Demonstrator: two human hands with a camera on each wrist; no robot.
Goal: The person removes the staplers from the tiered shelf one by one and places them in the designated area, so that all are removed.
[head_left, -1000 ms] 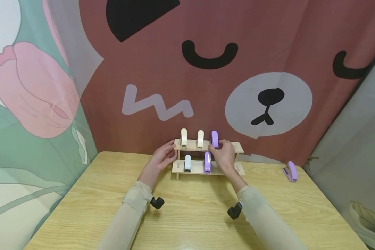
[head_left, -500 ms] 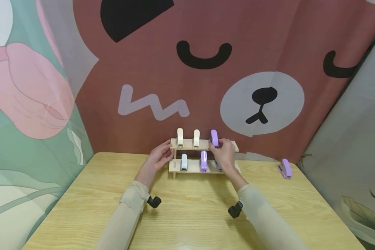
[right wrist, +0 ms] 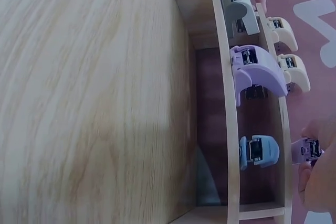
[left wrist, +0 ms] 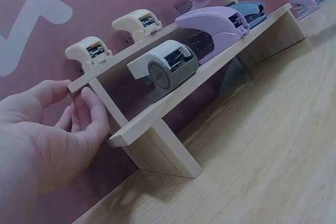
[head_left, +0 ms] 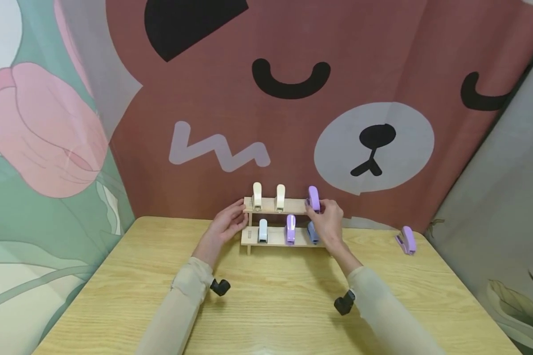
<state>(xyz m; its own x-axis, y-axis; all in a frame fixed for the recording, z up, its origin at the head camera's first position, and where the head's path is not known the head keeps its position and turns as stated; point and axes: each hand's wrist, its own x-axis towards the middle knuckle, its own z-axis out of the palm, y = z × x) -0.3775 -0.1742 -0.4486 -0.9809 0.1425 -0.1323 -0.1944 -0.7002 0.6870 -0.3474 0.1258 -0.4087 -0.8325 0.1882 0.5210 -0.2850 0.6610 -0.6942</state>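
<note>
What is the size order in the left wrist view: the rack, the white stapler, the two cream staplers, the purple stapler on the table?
Rack
White stapler
Left cream stapler, right cream stapler: too alike to rank
Purple stapler on the table

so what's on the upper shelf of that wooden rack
Two cream staplers stand on the upper shelf. The right hand pinches a purple stapler farther right; I can't tell whether it touches the shelf. In the head view, that hand hides the shelf's right end.
</note>
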